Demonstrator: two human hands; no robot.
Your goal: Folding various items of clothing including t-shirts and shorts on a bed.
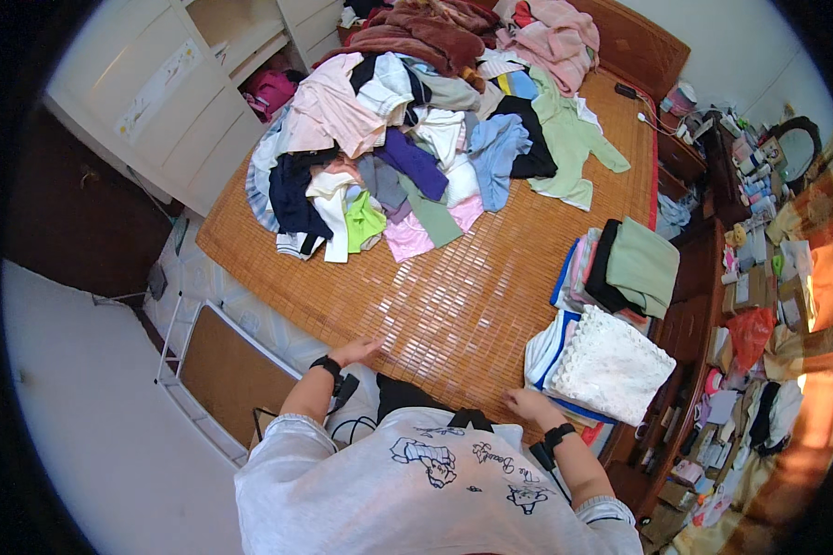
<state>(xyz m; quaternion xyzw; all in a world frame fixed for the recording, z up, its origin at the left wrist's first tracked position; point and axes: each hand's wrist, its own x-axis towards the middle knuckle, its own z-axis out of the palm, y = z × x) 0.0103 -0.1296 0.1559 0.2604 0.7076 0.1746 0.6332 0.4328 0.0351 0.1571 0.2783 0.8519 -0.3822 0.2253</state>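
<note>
My left hand (356, 351) is held over the near edge of the bamboo mat, fingers stretched out and nothing in them. My right hand (528, 405) is low beside the near folded stack, with its fingers loosely bent and no garment visible in it. That stack has a white lacy garment (611, 363) on top, over white and blue folded clothes. Just behind it stands a second stack, topped by a folded light green garment (645, 266) next to a black one (604, 268). Both stacks are on the right side of the bed.
A large heap of loose clothes (407, 185) covers the far part of the mat (416, 305), with a light green long-sleeved top (569, 139) at its right. Brown and pink blankets (416, 37) lie behind. A cluttered dresser (685, 324) lines the right; a white-framed folding table (231, 370) leans left.
</note>
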